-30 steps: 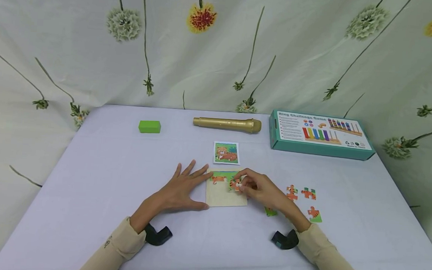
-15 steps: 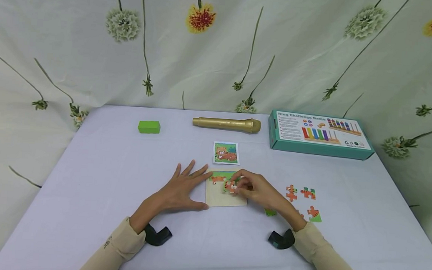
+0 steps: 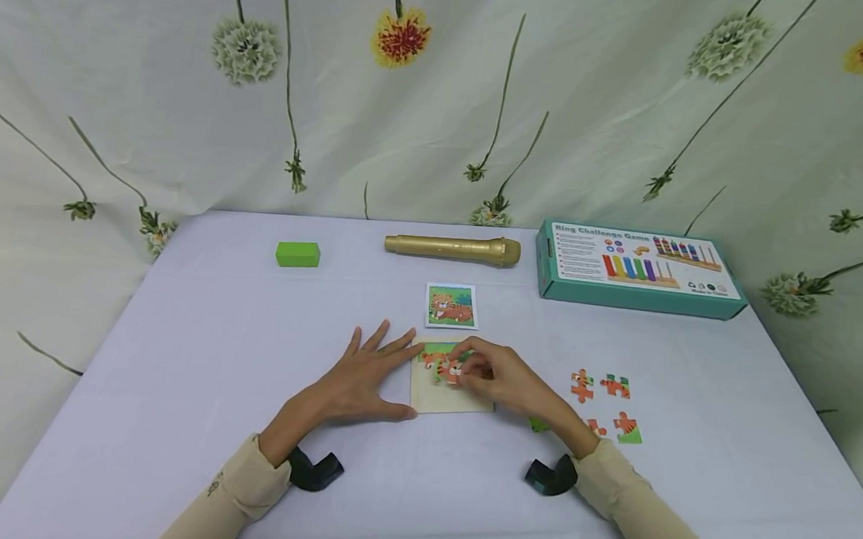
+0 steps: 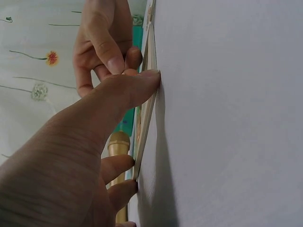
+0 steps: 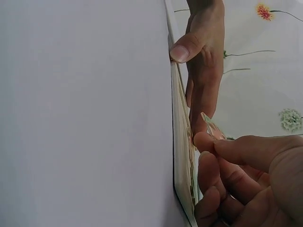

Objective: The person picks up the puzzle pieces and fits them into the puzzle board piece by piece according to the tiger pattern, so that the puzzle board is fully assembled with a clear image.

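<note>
A small wooden puzzle board point(image 3: 441, 401) lies mid-table, with pieces fitted along its top edge. My left hand point(image 3: 363, 382) is spread at the board's left side, its thumb and fingertips touching the edge. Over the board, my right hand point(image 3: 502, 379) pinches a puzzle piece point(image 3: 448, 373) showing a tiger's face. In the right wrist view this puzzle piece point(image 5: 215, 128) is tilted, raised off the board. Just behind the board lies a tiger picture card point(image 3: 452, 306). Several loose puzzle pieces point(image 3: 583, 386) lie to the right, some partly hidden by the right forearm.
At the back are a green block point(image 3: 298, 254), a gold microphone point(image 3: 451, 248) and a teal Ring Challenge Game box point(image 3: 642, 272). A flowered cloth point(image 3: 594, 89) hangs behind the white-covered table.
My right hand has slid left across the board with the tiger-face puzzle piece, uncovering more of a loose piece by the forearm. My left hand has stayed in place.
</note>
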{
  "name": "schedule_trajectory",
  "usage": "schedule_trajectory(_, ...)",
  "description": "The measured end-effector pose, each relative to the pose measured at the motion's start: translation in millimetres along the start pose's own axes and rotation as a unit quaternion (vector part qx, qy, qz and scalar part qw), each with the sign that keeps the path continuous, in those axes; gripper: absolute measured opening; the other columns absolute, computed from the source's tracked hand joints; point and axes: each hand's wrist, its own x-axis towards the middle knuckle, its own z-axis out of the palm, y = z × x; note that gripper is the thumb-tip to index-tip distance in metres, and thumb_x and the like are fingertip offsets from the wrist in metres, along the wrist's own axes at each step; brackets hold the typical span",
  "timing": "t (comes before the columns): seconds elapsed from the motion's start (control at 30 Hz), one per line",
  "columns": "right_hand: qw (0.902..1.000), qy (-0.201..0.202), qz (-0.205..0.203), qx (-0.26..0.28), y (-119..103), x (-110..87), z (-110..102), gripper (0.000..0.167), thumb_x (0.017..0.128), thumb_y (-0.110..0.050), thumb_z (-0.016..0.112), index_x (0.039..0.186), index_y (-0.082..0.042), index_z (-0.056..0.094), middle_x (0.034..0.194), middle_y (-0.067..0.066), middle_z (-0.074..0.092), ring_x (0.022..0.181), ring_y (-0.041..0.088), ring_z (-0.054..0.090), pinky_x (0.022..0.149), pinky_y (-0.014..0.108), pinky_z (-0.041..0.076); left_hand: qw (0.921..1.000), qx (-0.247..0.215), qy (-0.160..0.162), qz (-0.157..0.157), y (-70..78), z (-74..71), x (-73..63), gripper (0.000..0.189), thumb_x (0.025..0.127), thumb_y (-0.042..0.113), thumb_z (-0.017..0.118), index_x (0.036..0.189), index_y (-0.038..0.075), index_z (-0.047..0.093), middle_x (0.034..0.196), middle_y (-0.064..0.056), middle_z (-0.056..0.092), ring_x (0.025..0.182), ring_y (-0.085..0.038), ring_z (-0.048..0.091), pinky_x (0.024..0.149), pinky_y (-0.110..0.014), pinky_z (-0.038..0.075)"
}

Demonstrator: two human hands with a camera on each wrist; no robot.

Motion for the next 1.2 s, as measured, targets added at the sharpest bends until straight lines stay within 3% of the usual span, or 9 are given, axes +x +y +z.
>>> schedule_trajectory(0.13,1.0,-0.003,0.004,0.0,-1,2.2,2,0.026,0.09,-0.004,0.064,0.114,-0.011,0.06,0.088,0.001,0.07,0.078,0.012,0.059,0.072,0.023,0.048,1.0,-0.001,0.001,0.001,-0.4,0.0,-0.4,0.095,0.072,0.06,0.072,0.151,0.024,0.033,0.159,0.001,0.02,0.147,-0.034,0.0,0.114,-0.061,-0.005)
schedule_trajectory(0.5,0.9994,-0.006,-0.024,-0.023,-2,14.4,10,0.024,0.087,-0.006,0.068,0.111,-0.009,0.065,0.086,0.0,0.064,0.066,0.009,0.051,0.059,0.018,0.043,1.0,0.001,0.003,0.007,-0.3,-0.2,-0.7,0.095,0.073,0.06,0.072,0.151,0.024,0.033,0.159,0.001,0.02,0.147,-0.035,0.001,0.113,-0.062,-0.005)
schedule_trajectory(1.2,0.9974,0.013,-0.017,-0.069,-4,21.3,18,0.02,0.087,-0.004,0.067,0.107,-0.005,0.068,0.077,-0.003,0.06,0.057,0.003,0.045,0.052,0.016,0.037,0.9999,-0.003,0.005,0.008,-0.2,0.1,-1.1,0.095,0.072,0.059,0.073,0.151,0.024,0.033,0.159,0.001,0.021,0.147,-0.034,0.001,0.114,-0.061,-0.004)
